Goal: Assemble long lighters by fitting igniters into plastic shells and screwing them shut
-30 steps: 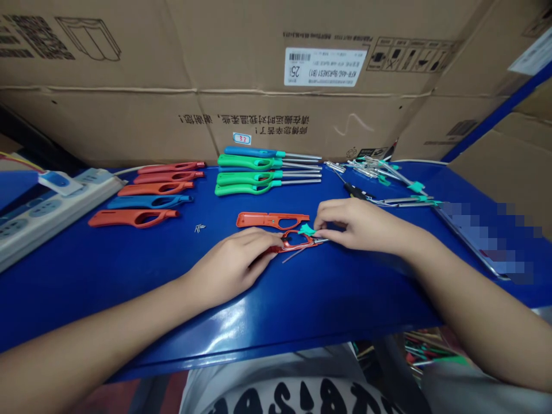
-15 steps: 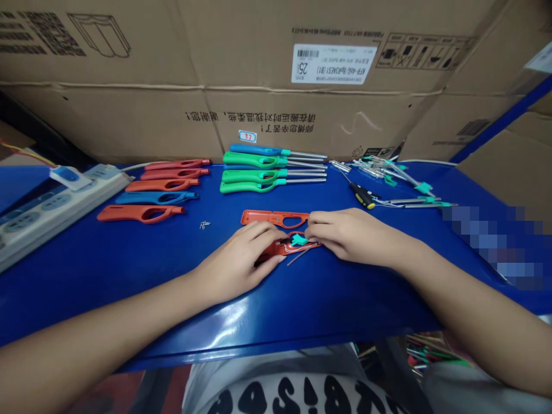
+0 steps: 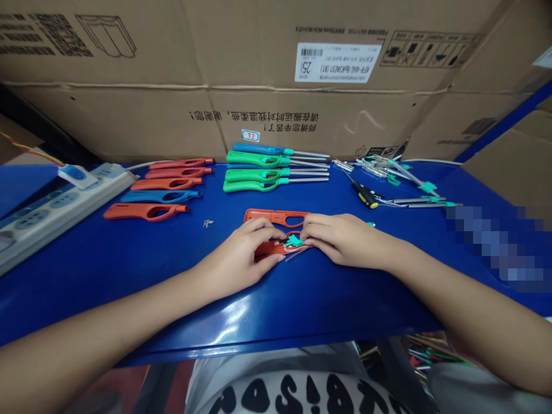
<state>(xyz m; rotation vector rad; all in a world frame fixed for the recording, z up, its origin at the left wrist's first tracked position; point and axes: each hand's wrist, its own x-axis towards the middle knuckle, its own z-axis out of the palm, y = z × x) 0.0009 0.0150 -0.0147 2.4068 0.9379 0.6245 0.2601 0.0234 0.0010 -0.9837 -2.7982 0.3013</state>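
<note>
My left hand grips an orange lighter shell half from its left, thumb in front and fingers behind. A teal trigger piece and thin white wires lie in that shell. My right hand is closed at the shell's right end, fingertips pinched beside the teal trigger; what exactly they hold is hidden. A thin tube slants out in front of the shell. Just behind both hands lies the other orange shell half, inner side up, its right end partly covered by my right hand.
Several orange and blue lighter handles lie at left, near a power strip. Green and blue lighters with metal tubes line the back. Small screws sit left of my hands. A screwdriver and wired parts lie right. Cardboard stands behind.
My right hand has shifted slightly left along the shell, closer to the teal trigger. A small teal-and-metal end now shows behind my right wrist. The view has moved a little.
</note>
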